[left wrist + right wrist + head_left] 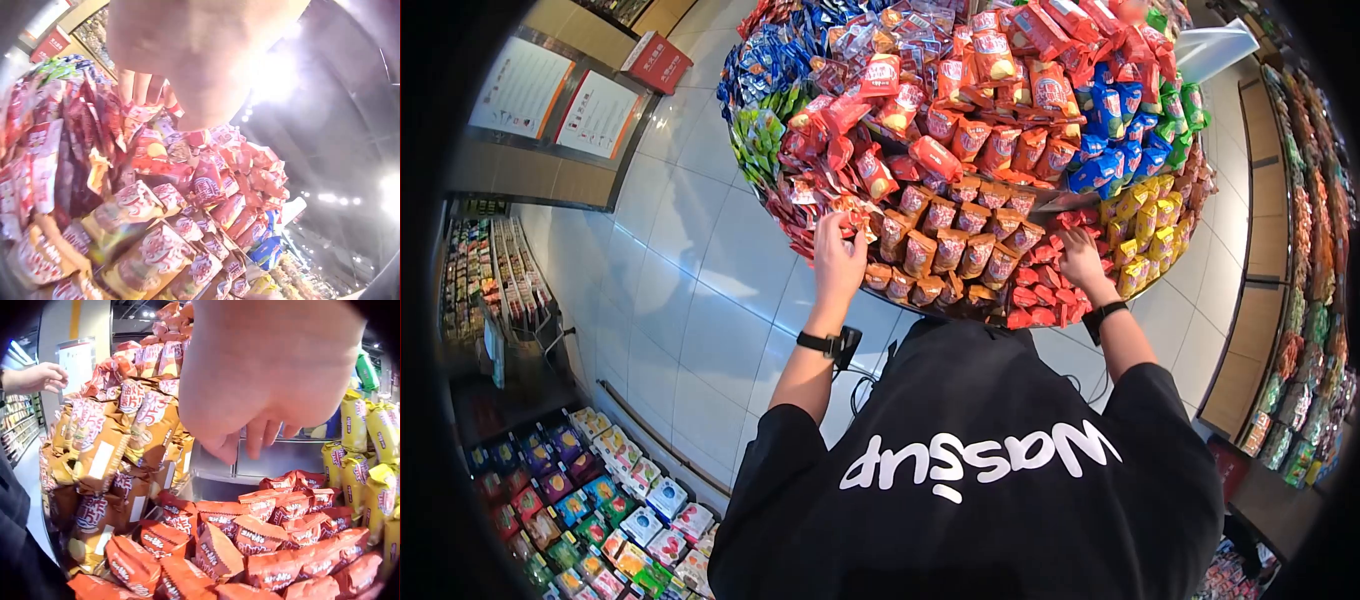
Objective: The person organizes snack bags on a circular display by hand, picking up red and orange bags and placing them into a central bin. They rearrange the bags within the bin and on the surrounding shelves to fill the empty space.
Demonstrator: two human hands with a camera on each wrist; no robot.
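Brown packets (974,218) are stacked in tilted rows between the two hands, with red chip packets (997,147) piled beyond them. At the left end of the rows, the left hand (838,262) is held with its fingers bent down toward an orange-red packet (856,210); whether that packet is pinched or only touched cannot be told, as the fingertips are partly hidden. Dark red packets (84,119) are crowded upright just beside this hand, and blue packets (765,65) are heaped well beyond it.

The right hand (1083,260) is held over small red packets (219,550), its fingers hung downward, loosely bent and slightly apart; contact with a packet cannot be made out. Just beyond these packets, near the right fingertips, a bare part of a grey tray (215,485) is shown. Yellow packets (1145,225) are stood just to the right of the right hand, and royal-blue packets (1108,165) are bunched beyond it.

A black strap is worn on each wrist, behind the hand. Between the forearms and nearer the person, a black shirt (985,540) is marked with white lettering (980,466). To the left of the left hand, pale floor tiles (670,240) are seen; well to the right of the right hand, shelved packets (1315,230) are ranged.
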